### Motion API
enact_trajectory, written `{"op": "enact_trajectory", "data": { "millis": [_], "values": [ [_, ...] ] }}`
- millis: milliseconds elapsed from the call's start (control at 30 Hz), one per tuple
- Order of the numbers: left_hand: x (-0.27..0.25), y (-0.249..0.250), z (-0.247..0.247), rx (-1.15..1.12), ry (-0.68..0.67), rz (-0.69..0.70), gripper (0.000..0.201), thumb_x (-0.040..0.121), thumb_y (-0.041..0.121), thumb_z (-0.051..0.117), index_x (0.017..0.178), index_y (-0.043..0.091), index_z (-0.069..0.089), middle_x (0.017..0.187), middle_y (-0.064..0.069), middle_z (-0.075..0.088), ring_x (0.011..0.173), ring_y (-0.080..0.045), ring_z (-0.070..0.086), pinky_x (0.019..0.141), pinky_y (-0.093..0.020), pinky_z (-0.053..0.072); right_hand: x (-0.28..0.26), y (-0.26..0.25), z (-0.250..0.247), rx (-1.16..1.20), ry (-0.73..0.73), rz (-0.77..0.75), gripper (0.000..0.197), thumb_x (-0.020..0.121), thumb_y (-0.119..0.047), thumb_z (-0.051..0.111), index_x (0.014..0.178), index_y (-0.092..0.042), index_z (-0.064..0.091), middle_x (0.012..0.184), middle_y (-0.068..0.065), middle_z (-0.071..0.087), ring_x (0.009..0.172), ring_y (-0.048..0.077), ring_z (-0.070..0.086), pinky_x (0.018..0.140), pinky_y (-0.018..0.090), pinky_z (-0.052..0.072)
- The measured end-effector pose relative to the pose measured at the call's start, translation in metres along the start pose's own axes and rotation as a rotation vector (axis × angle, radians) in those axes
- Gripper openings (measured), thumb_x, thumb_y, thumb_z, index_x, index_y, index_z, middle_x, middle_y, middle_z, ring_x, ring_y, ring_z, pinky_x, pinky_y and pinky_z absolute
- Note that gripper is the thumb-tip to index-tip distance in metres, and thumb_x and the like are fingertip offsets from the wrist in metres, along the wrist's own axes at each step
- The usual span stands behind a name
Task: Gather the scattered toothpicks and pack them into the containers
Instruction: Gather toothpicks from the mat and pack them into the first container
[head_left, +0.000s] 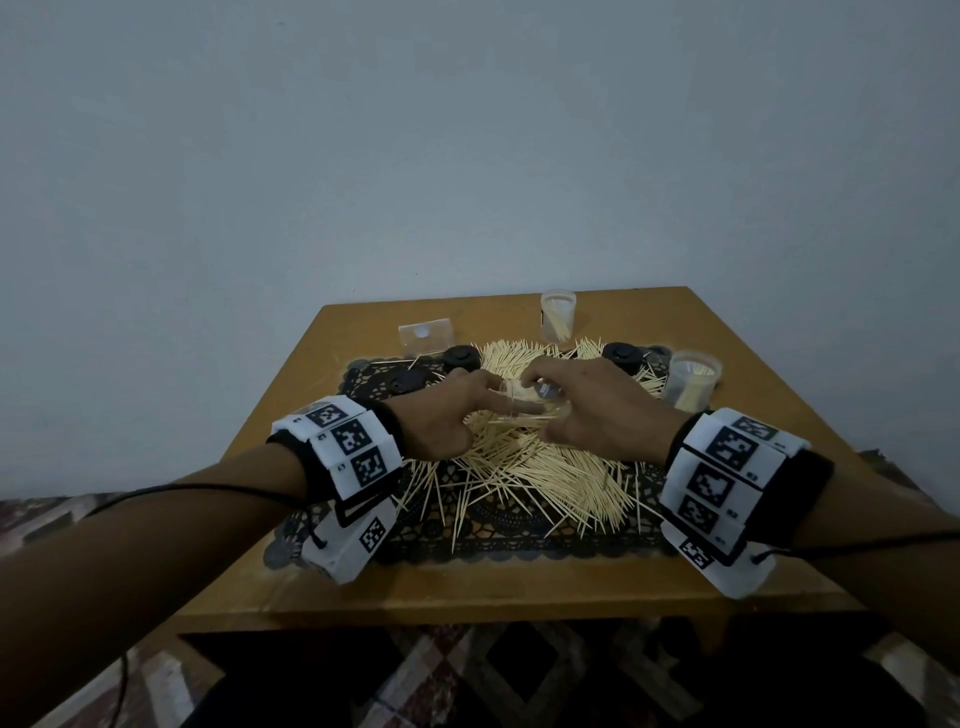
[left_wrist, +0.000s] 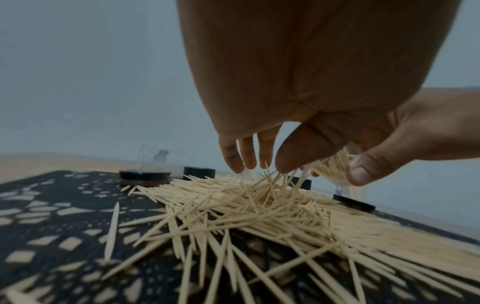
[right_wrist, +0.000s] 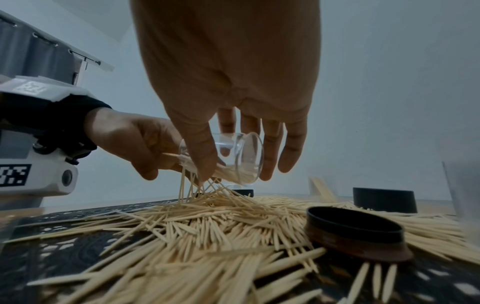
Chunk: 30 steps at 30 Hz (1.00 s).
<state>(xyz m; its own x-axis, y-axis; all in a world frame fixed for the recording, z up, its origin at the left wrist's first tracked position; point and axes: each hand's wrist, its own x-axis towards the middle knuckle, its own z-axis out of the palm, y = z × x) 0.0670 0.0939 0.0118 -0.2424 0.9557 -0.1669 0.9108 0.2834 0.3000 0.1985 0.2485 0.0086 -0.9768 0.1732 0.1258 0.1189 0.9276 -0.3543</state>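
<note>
The room is dim and bluish, with soft, flat light and only faint shadows under the pale wooden toothpicks (head_left: 519, 467). Both wrist views look grainy and bend strongly at the edges; the nearest toothpicks smear into blur.

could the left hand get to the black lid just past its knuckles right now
Probably not yet. The way to the black lid looks free, nothing lying between, but the left hand is pinching toothpicks at the mouth of the clear container the right hand tilts.

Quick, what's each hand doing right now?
Left hand: pinching a bunch of toothpicks at the jar's mouth.
Right hand: holding the clear jar, tipped sideways.
</note>
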Motion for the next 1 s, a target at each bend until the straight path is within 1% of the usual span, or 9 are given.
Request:
{"op": "enact_trajectory", "data": {
  "millis": [33, 133, 200, 367, 500, 567, 700, 867, 1000],
  "values": [
    [0.0, 0.0, 0.0, -0.029, 0.008, 0.009, 0.085, 0.073, -0.014, 0.045, 0.14, 0.038, 0.043, 0.14, -0.004, 0.038, 0.12, -0.021, 0.035, 0.103, -0.043, 0.032, -0.001, 0.0, 0.0, 0.006, 0.001, 0.002, 0.052, 0.078, -0.024, 0.079, 0.124, -0.022, 0.054, 0.121, 0.005, 0.064, 0.1, 0.021, 0.061, 0.084, 0.034, 0.051],
    [-0.005, -0.005, -0.005, -0.219, 0.172, 0.006, 0.076, 0.075, -0.016, 0.048, 0.132, 0.034, 0.054, 0.138, 0.0, 0.046, 0.123, -0.013, 0.042, 0.099, -0.03, 0.038, -0.002, 0.003, -0.002, 0.014, 0.004, 0.019, 0.051, 0.079, -0.023, 0.079, 0.123, -0.021, 0.054, 0.121, 0.006, 0.064, 0.099, 0.02, 0.061, 0.081, 0.029, 0.049],
    [-0.008, -0.007, -0.008, -0.267, 0.235, 0.002, 0.075, 0.074, -0.015, 0.048, 0.128, 0.035, 0.057, 0.137, 0.001, 0.048, 0.123, -0.01, 0.044, 0.1, -0.031, 0.042, -0.003, 0.006, -0.003, 0.017, 0.004, 0.029, 0.051, 0.079, -0.024, 0.079, 0.124, -0.02, 0.054, 0.121, 0.005, 0.065, 0.1, 0.017, 0.06, 0.079, 0.026, 0.045],
    [-0.012, 0.0, -0.009, -0.191, 0.089, 0.018, 0.078, 0.074, -0.014, 0.048, 0.134, 0.036, 0.052, 0.141, 0.002, 0.042, 0.125, -0.009, 0.038, 0.104, -0.03, 0.033, 0.001, 0.004, -0.004, 0.057, 0.028, 0.039, 0.055, 0.078, -0.026, 0.08, 0.126, -0.021, 0.053, 0.119, 0.002, 0.065, 0.098, 0.012, 0.056, 0.08, 0.024, 0.042],
    [-0.017, -0.009, -0.013, -0.319, 0.279, -0.023, 0.069, 0.078, -0.013, 0.051, 0.132, 0.029, 0.055, 0.135, 0.005, 0.052, 0.114, -0.004, 0.051, 0.095, -0.029, 0.046, 0.0, 0.009, -0.006, 0.056, 0.012, 0.061, 0.055, 0.078, -0.027, 0.08, 0.125, -0.021, 0.054, 0.117, 0.001, 0.064, 0.095, 0.011, 0.054, 0.077, 0.023, 0.039],
    [-0.023, -0.019, -0.014, -0.238, 0.358, -0.067, 0.055, 0.083, -0.006, 0.058, 0.13, 0.022, 0.056, 0.124, 0.006, 0.057, 0.104, -0.001, 0.054, 0.092, -0.024, 0.045, -0.002, 0.014, -0.008, 0.054, 0.018, 0.085, 0.055, 0.078, -0.027, 0.08, 0.125, -0.021, 0.054, 0.118, 0.001, 0.064, 0.094, 0.01, 0.053, 0.077, 0.023, 0.038],
    [-0.035, -0.025, -0.001, 0.122, 0.19, -0.053, 0.05, 0.087, 0.027, 0.067, 0.134, 0.024, 0.048, 0.133, 0.003, 0.049, 0.122, -0.013, 0.043, 0.101, -0.022, 0.029, -0.006, 0.021, -0.01, 0.037, 0.032, 0.134, 0.053, 0.078, -0.027, 0.08, 0.124, -0.022, 0.054, 0.12, 0.0, 0.065, 0.092, 0.009, 0.052, 0.075, 0.023, 0.037],
    [-0.022, 0.01, 0.027, 0.235, 0.158, 0.181, 0.05, 0.086, 0.033, 0.068, 0.131, 0.023, 0.051, 0.134, -0.001, 0.045, 0.123, -0.015, 0.038, 0.105, -0.031, 0.036, -0.008, 0.026, -0.009, 0.026, 0.063, 0.182, 0.053, 0.077, -0.027, 0.08, 0.123, -0.023, 0.054, 0.119, 0.001, 0.065, 0.094, 0.011, 0.054, 0.077, 0.025, 0.04],
    [0.004, 0.032, 0.034, 0.403, 0.085, 0.266, 0.061, 0.086, 0.036, 0.066, 0.141, 0.022, 0.043, 0.141, -0.004, 0.042, 0.127, -0.02, 0.036, 0.104, -0.035, 0.036, -0.009, 0.027, -0.011, 0.013, 0.106, 0.204, 0.051, 0.077, -0.027, 0.08, 0.12, -0.023, 0.055, 0.118, 0.001, 0.065, 0.094, 0.011, 0.053, 0.078, 0.026, 0.04]
  ]
}}
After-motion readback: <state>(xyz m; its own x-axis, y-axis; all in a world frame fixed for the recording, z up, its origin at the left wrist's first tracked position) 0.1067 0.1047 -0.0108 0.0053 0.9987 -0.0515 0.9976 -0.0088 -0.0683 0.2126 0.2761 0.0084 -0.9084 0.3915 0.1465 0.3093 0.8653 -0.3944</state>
